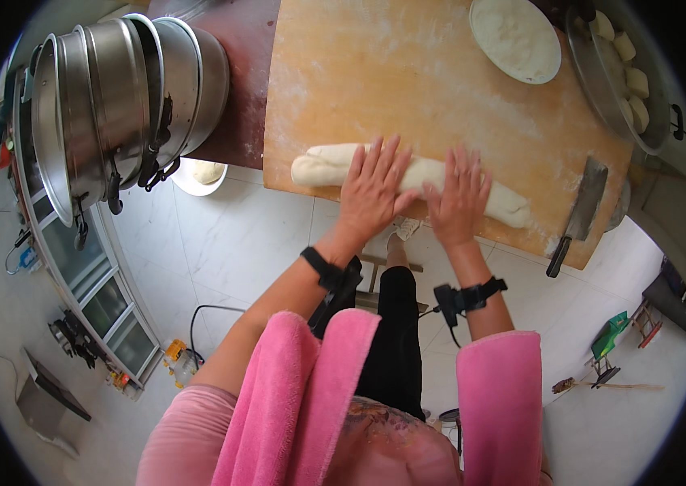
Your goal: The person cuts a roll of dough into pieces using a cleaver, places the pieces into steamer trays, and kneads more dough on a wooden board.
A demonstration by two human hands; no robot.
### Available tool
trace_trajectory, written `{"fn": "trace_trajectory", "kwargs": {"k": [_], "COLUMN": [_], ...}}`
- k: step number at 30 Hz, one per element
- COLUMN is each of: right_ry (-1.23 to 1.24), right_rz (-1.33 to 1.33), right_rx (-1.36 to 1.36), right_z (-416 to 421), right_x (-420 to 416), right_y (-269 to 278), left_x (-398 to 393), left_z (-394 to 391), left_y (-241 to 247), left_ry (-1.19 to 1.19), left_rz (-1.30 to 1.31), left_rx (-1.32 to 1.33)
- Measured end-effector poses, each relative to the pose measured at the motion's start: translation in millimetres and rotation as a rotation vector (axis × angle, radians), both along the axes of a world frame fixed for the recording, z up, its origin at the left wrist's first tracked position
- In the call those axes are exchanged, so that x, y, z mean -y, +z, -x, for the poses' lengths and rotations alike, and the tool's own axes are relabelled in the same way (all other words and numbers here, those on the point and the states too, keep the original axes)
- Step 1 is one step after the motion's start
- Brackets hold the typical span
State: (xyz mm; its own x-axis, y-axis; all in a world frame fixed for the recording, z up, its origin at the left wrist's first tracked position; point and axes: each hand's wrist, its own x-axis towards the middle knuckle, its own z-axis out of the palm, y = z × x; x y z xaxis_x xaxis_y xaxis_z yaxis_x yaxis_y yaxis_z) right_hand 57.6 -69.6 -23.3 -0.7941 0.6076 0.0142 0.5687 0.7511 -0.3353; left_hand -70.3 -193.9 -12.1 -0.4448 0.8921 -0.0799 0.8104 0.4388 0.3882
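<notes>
A thick log of pale dough [324,167] lies across the near part of a floured wooden board [379,73]. A lengthwise crease shows at its left end. My left hand [376,185] rests flat on the log left of its middle, fingers spread. Farther right, my right hand [458,194] also lies palm down on the dough, with its fingers extended. Neither hand is closed around the log, and both cover part of it. Right of the dough, a cleaver [585,200] lies with its black handle over the board's near edge.
A bowl of flour [516,39] stands at the board's far right. Beyond it, a metal steamer pan [613,100] holds several cut dough pieces [637,82]. Stacked metal steamer pots [118,91] stand at left, near a white bowl [200,176] with dough.
</notes>
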Motion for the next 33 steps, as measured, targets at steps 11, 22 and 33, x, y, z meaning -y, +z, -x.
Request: {"fn": "trace_trajectory", "kwargs": {"k": [11,22,33], "right_ry": [-0.026,0.071,-0.020], "right_rz": [-0.048,0.045,-0.117], "right_rx": [0.047,0.021,0.089], "right_z": [-20.2,31.0,46.6], "right_x": [0.0,53.0,3.4], "right_y": [7.6,-4.4,5.2], "left_x": [-0.9,25.8,-2.8], "left_z": [28.2,45.5,73.8], "left_y": [13.2,4.7,-4.8], "left_ry": [0.159,0.045,0.052], "left_rz": [0.051,0.011,0.020], "left_rx": [-0.051,0.033,-0.132]}}
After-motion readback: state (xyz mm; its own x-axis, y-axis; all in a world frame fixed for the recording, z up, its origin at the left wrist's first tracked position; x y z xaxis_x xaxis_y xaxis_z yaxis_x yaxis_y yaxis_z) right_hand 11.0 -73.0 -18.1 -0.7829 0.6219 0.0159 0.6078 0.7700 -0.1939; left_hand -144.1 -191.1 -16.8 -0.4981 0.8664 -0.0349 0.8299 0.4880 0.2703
